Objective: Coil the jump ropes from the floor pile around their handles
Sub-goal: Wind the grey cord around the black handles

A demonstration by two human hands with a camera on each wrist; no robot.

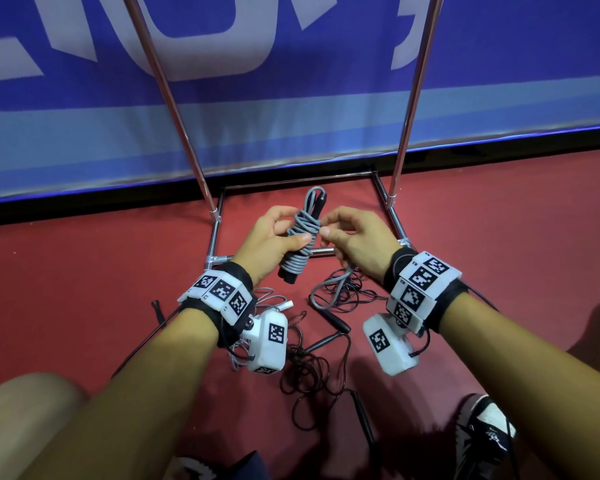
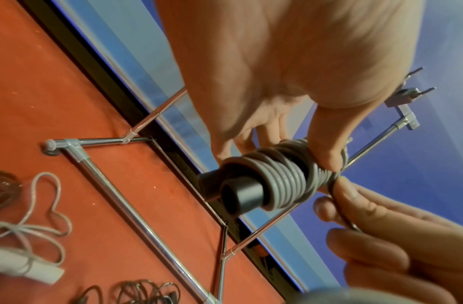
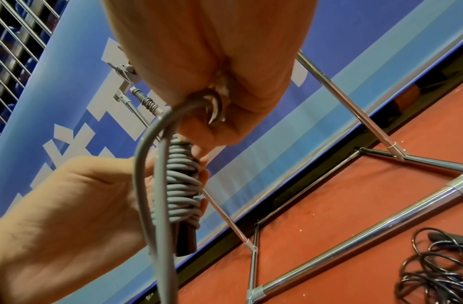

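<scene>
At centre frame of the head view, above the red floor, the left hand grips a grey jump rope already wound in tight turns around its paired black handles, thumb pressed on the coils. The right hand pinches the loose tail, which trails down toward the pile of dark ropes lower in the frame. Winding looks nearly done; next, I judge, comes another wrap under tension, then tucking the end so the coil holds.
</scene>
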